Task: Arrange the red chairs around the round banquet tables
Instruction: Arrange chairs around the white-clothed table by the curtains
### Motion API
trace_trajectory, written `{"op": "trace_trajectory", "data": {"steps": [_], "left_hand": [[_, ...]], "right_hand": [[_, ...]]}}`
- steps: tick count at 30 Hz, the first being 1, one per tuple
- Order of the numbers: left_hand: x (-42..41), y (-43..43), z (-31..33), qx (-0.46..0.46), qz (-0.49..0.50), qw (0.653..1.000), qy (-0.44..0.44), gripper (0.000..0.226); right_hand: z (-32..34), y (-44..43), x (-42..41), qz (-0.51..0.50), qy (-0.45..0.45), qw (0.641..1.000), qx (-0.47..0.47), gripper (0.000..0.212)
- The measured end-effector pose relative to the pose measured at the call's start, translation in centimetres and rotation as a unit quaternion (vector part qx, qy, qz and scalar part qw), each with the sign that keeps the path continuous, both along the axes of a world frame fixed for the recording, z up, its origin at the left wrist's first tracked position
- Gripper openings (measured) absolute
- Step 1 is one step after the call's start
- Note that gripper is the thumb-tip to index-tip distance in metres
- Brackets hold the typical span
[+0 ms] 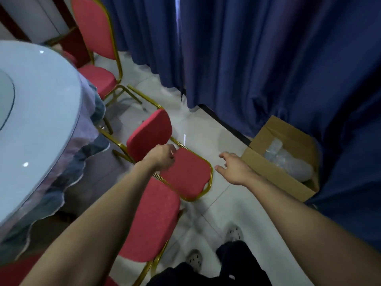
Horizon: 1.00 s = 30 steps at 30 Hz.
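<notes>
A red chair with a gold frame lies tipped on its back on the floor; its backrest [186, 175] is flat and its seat [149, 133] stands up toward the round table [39, 120]. My left hand [162, 155] hovers where seat and backrest meet, fingers curled down; whether they hold the frame does not show. My right hand [234, 168] is spread and empty just right of the backrest. A second red chair [93, 32] stands upright at the table's far side. A third red chair [148, 223] is close to me, under my left forearm.
Dark blue curtains [257, 58] hang along the far and right sides. An open cardboard box [274, 170] holding clear plastic items sits on the tiled floor at the right. The table's cloth [82, 153] hangs low. My feet [234, 233] stand beside the near chair.
</notes>
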<state>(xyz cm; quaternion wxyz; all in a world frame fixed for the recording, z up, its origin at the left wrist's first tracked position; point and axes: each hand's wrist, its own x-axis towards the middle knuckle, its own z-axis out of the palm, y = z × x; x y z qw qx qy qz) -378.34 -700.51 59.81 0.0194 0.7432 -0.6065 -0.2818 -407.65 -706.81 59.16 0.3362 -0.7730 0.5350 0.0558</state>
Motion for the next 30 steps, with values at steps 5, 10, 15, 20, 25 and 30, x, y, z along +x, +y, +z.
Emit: {"op": "trace_trajectory", "data": {"steps": [5,10,15,20,25,30], "left_hand": [[1.5,-5.9,-4.2,0.006,0.137,0.990,0.016,0.036],[0.3,-10.5,-11.3,0.027,0.314,0.947,0.058,0.041],[-2.2,-13.7,-17.4,0.027,0.437,0.893,0.104,0.049],[-4.3,-14.6,-27.3,0.033,0.563,0.813,0.147,0.070],[-6.0,-14.3,-42.3,0.056,0.651,0.726,0.216,0.097],[-6.6,-12.5,-59.1,0.082,0.673,0.704,0.210,0.120]], "right_hand": [[-4.5,-12.8,4.1,0.114,0.002,0.993,0.021,0.064],[-10.9,-23.4,7.5,0.212,0.016,0.975,0.061,0.072],[-17.1,-30.1,9.2,0.283,0.051,0.952,0.101,0.087],[-27.0,-34.0,10.8,0.316,0.089,0.937,0.118,0.098],[-41.5,-36.1,12.2,0.327,0.120,0.928,0.132,0.109],[-57.6,-36.1,13.5,0.331,0.130,0.924,0.142,0.115]]}}
